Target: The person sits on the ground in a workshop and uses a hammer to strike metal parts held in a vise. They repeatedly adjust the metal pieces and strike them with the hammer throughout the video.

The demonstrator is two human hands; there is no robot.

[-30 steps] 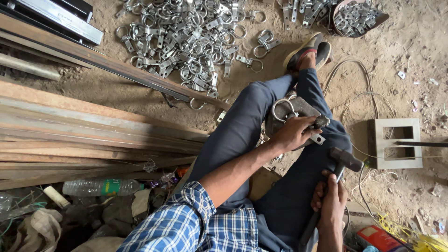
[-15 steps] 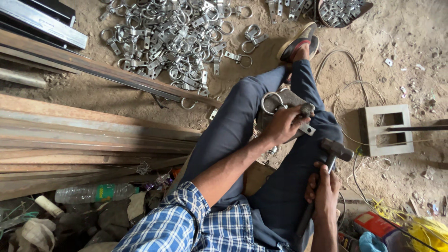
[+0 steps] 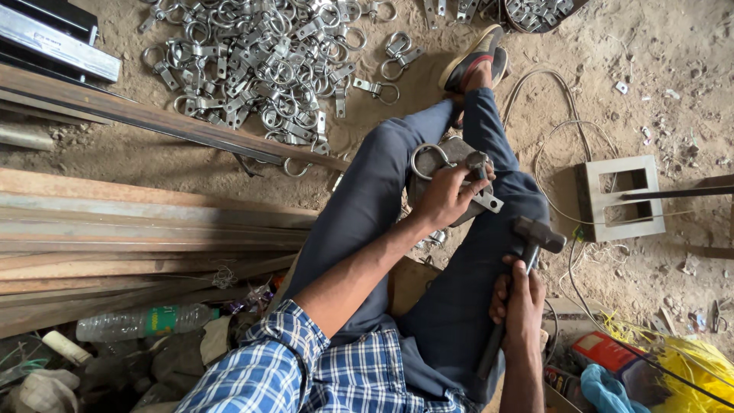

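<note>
Steel part: ring-and-strap clamp [image 3: 451, 172] lies on a block on the lap, ring end up-left, flat strap end down-right.
left hand [image 3: 443, 197]: fingers clamped over the clamp's middle, pinning it.
right hand [image 3: 518, 300]: fist closed round the hammer [image 3: 527, 248] handle, held upright.
Relation: hammer head sits just down-right of the strap end, apart from it; right hand nearer that end.
Floor: heap of similar clamps [image 3: 267, 61] up-left, well apart.

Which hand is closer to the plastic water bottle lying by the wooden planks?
Left. The left hand, holding the ring latch on the lap, lies on the bottle's side; the right hand, gripping the hammer, is farther off.
</note>
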